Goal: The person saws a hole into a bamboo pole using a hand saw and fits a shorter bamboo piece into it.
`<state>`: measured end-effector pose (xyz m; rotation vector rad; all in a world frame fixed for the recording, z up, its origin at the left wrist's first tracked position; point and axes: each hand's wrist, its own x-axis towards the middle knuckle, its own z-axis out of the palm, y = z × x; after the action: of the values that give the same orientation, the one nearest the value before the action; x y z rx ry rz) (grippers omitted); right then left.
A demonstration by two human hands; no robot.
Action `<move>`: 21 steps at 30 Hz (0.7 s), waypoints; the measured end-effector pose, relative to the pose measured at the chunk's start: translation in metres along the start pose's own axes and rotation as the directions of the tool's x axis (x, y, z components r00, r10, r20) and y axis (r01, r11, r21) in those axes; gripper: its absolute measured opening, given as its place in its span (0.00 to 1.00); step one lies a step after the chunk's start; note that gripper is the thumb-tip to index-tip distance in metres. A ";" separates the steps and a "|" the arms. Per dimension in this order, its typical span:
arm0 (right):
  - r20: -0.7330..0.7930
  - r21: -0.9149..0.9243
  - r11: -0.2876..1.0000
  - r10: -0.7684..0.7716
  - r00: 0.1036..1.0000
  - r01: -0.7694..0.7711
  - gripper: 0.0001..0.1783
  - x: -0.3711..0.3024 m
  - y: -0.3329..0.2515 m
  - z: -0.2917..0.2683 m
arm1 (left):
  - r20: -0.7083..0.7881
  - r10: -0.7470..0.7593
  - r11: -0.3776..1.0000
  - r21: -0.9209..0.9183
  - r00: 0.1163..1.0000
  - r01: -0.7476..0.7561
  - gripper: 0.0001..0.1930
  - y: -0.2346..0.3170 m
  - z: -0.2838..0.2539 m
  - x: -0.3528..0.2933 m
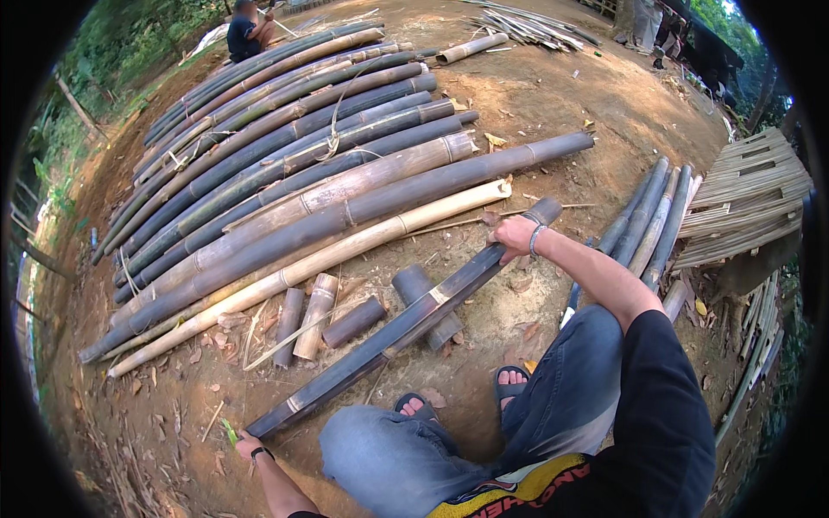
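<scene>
A dark bamboo length [380, 347] slants across in front of my knees, with a lengthwise line or split along it. My left hand [248, 445] is closed at its near left end, fingers partly hidden. Beside those fingers shows a small bright green thing [228, 432] that I cannot make out. Farther off on the right, my right hand [515, 235] grips the other end from above. Just past it is a short, dark bamboo stub [542, 210]. Under the middle of the length lies a thick bamboo block [414, 285].
Three short bamboo pieces [317, 315] lie left of the block. Beyond them spreads a row of long bamboo poles [345, 211]. To the right are more poles [643, 216] and a slatted bamboo panel [747, 194]. A person [249, 33] sits at the far left.
</scene>
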<state>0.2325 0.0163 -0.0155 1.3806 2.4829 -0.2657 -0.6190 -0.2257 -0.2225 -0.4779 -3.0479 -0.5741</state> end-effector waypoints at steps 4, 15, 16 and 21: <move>0.006 0.005 1.000 -0.003 1.000 0.003 0.29 0.009 -0.003 -0.001 | -0.035 -0.035 0.999 0.024 0.999 0.036 0.33 0.001 -0.009 -0.001; -0.109 -0.049 0.981 -0.193 0.975 0.188 0.57 0.011 -0.042 -0.004 | -0.083 -0.002 1.000 0.003 0.997 0.003 0.31 -0.001 -0.012 0.002; -0.106 -0.088 0.978 -0.196 0.975 0.187 0.58 0.009 -0.045 -0.002 | -0.075 -0.005 1.000 -0.006 0.997 0.004 0.30 0.001 -0.007 -0.002; -0.055 -0.121 0.979 -0.173 0.983 0.166 0.54 0.013 -0.049 0.014 | -0.060 0.001 1.000 -0.017 0.998 -0.002 0.29 0.006 -0.004 -0.014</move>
<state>0.1867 -0.0032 -0.0317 1.1512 2.6284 -0.1101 -0.6037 -0.2262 -0.2171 -0.4552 -2.9880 -0.6030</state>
